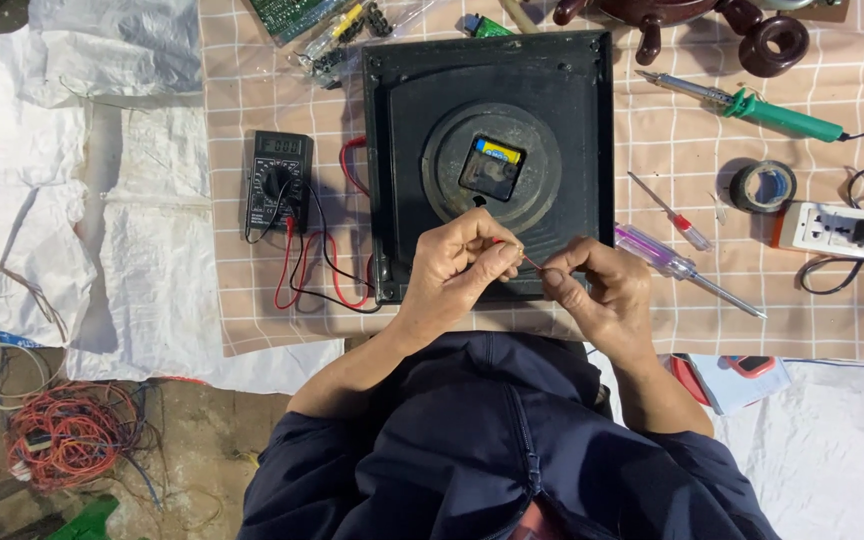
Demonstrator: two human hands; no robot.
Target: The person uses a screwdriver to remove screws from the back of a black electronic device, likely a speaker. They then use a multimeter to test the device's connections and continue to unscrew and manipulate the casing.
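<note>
**Both hands pinching a thin red wire at the clock back**

Far left, on the floor: tangle of orange-red wire (72, 432), white sacking (122, 250) beside it. On the checked surface (832, 320): black multimeter (276, 182), red and black test leads (312, 270) looping toward the black square clock back (492, 160). Round centre housing (492, 150) holds a small movement with a yellow-blue battery (498, 150).

Left hand (462, 265): fingers closed, pinching one end of a thin red wire (532, 263) over the clock's lower edge. Right hand (597, 290): fingers curled shut, pinching the other end of the wire. Hands nearly touching; the short wire spans between them.

Judgement: wire prep or joining stage, likely stripping or twisting the end. Next move needs a steady fine pinch and a short, controlled pull or twist; the wire looks thin enough to snap.

Right of the hands: clear-handled purple screwdriver (682, 267), small red-tipped tester (674, 213), tape roll (763, 186), green soldering iron (762, 110), white socket strip (827, 228) with plug in.
</note>
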